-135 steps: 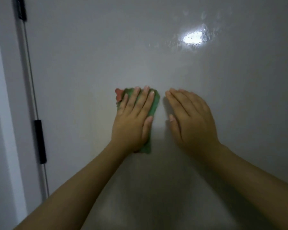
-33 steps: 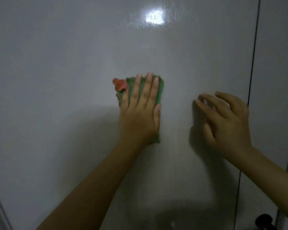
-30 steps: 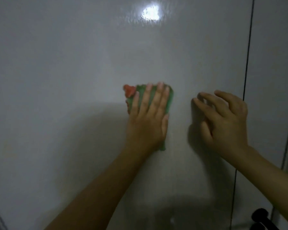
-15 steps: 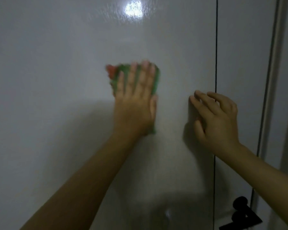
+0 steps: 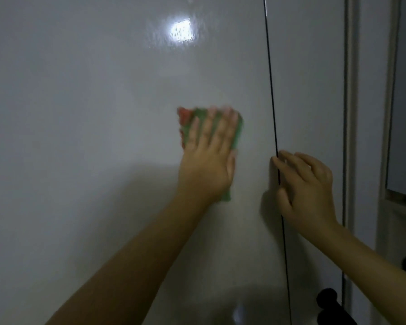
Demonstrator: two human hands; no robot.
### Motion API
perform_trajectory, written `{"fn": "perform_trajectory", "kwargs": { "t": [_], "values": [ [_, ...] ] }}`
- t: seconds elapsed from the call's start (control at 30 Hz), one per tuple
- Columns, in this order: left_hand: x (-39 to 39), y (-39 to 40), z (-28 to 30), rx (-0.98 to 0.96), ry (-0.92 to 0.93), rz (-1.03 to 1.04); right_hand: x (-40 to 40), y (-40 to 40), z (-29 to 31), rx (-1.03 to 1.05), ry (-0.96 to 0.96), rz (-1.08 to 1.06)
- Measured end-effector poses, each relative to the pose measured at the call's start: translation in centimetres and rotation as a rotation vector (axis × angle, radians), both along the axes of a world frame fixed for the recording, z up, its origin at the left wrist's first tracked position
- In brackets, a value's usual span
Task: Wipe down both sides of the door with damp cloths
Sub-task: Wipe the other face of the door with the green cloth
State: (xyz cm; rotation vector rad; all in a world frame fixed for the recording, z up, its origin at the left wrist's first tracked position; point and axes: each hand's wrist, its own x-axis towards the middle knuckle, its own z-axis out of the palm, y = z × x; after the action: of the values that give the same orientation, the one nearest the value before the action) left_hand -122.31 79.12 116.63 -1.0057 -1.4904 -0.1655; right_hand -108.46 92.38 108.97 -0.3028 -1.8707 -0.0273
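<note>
Head cam: your left hand [image 5: 208,158] lies flat, fingers spread, pressing the green cloth [image 5: 236,130] against the white door [image 5: 92,113], a bit right of the panel's middle and below the glare spot [image 5: 180,30]. A red corner [image 5: 184,114] of the cloth pokes out at upper left of your fingers. Hand and cloth are motion-blurred, so I judge you're mid-stroke. Nothing's pinched; the cloth is only trapped between palm and door.

Your right hand [image 5: 307,186] carries no cloth. Fingers are loosely curled, tips resting at the dark vertical seam [image 5: 271,95] at the door's right edge, thumb on the door face. Looks like bracing, not gripping. Hands are apart, w/ bare door between them.

Handling, my read:
- Cloth is soft, limp, light. It'll bunch or slide out from under your palm if pressure drops. Keep the whole palm on it, fingers fanned to its top edge.
- Damp cloth on a glossy face glides easily, so expect little drag.
- Door is stiff and smooth but hinged; it may swing under a push, hence the right-hand brace. Watch fingertips at that seam, a pinch risk.
- Dark handle [image 5: 331,306] at bottom right is the firm spot to hold when you swing the door to reach the other side.

Can't tell from this how much of this face is done; the far side isn't visible.
</note>
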Motion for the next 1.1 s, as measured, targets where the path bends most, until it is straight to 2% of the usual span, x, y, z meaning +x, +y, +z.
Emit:
{"fn": "perform_trajectory", "kwargs": {
  "t": [0.1,0.17,0.33,0.4,0.47,0.57,0.63,0.7,0.8,0.9,1.0,1.1],
  "values": [
    [1.1,-0.4,-4.1,-0.321,0.153,0.040,0.4,0.1,-0.8,-0.033,-0.040,0.011],
    [0.8,-0.8,-3.3,-0.354,0.153,0.033,0.8,0.4,-1.3,-0.055,-0.061,-0.001],
    [0.5,2.0,3.7,0.047,-0.014,0.031,1.6,2.2,-2.4,-0.065,-0.057,-0.005],
    [0.7,3.2,3.1,0.084,-0.020,0.027,1.6,2.6,-2.7,-0.064,-0.073,-0.010],
    [0.9,3.6,1.3,-0.030,0.031,0.004,1.6,2.6,-2.8,-0.077,-0.087,-0.006],
    [2.3,3.3,-2.7,-0.322,0.148,0.054,2.3,2.4,-2.7,-0.092,-0.115,0.023],
    [2.4,2.7,-3.2,-0.423,0.199,0.093,3.0,2.6,-2.7,-0.094,-0.128,0.012],
    [2.4,2.6,-0.9,-0.384,0.119,0.053,3.7,3.2,-2.6,-0.114,-0.150,-0.004],
    [2.0,4.1,4.9,-0.146,0.013,0.048,4.0,4.4,-2.3,-0.191,-0.157,-0.017],
    [2.4,6.2,6.7,-0.012,0.014,0.044,3.8,5.3,-2.2,-0.242,-0.144,-0.014],
    [3.2,6.9,1.6,-0.210,0.044,-0.020,4.1,5.5,-2.6,-0.266,-0.165,0.003],
    [4.4,6.3,-5.1,-0.491,0.143,0.056,4.9,5.5,-3.3,-0.258,-0.181,0.001]
  ]
}}
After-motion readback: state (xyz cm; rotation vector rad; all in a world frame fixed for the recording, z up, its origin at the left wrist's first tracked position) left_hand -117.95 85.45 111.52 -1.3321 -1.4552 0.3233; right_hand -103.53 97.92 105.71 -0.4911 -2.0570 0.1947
